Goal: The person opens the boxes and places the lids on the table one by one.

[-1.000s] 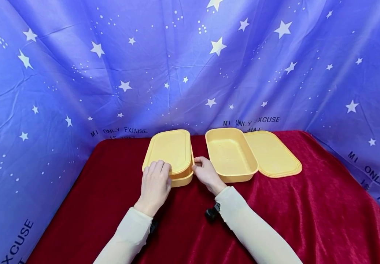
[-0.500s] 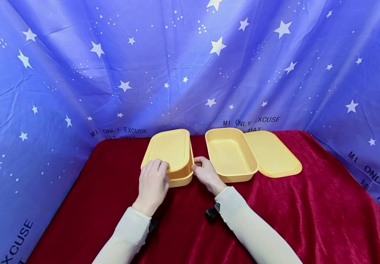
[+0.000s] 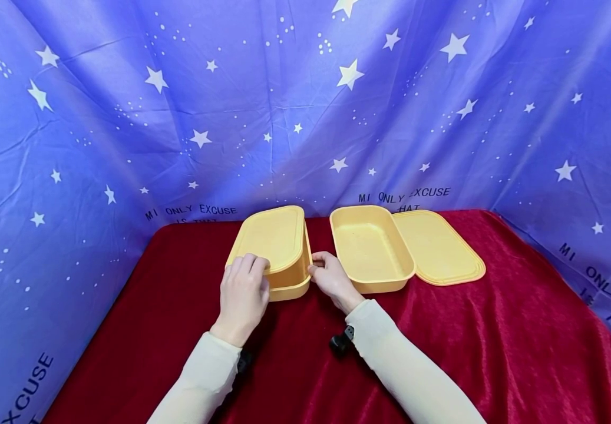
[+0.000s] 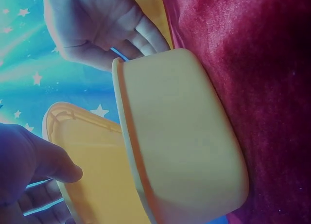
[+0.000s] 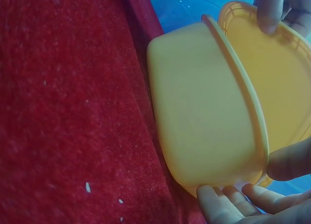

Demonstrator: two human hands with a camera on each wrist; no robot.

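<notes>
Blue cloth (image 3: 125, 118) with white stars all around the back and sides. Red velvet tabletop (image 3: 496, 341) below it.

Two yellow boxes side by side at the far part of the tabletop. Left box (image 3: 290, 281) with its lid (image 3: 276, 235) tipped up at the near left edge, far edge nearly down on the box. Gap showing between lid and box at the near side.

Left hand (image 3: 241, 294) at the near left corner of the lid. Fingers (image 3: 249, 265) curled over the lid edge, thumb (image 4: 58, 168) under it. Closed grip, pinching the lid. Underside of the lid (image 4: 92, 180) plain in the left wrist view, lifted off the box (image 4: 180, 136).

Right hand (image 3: 332, 280) at the near right end of the same box. Fingers (image 5: 228, 204) bent against the box wall (image 5: 199, 122), thumb (image 5: 289, 165) on the rim. Closed grip, holding the box down on the red cloth (image 5: 63, 112).

Right box (image 3: 371, 247) open, nothing inside, just beside the right hand. Second lid (image 3: 440, 247) flat on the tabletop, tucked against the right side of that open box.

Pale long sleeves (image 3: 406, 365) on both arms. Small black strap piece (image 3: 341, 341) at the right wrist.
</notes>
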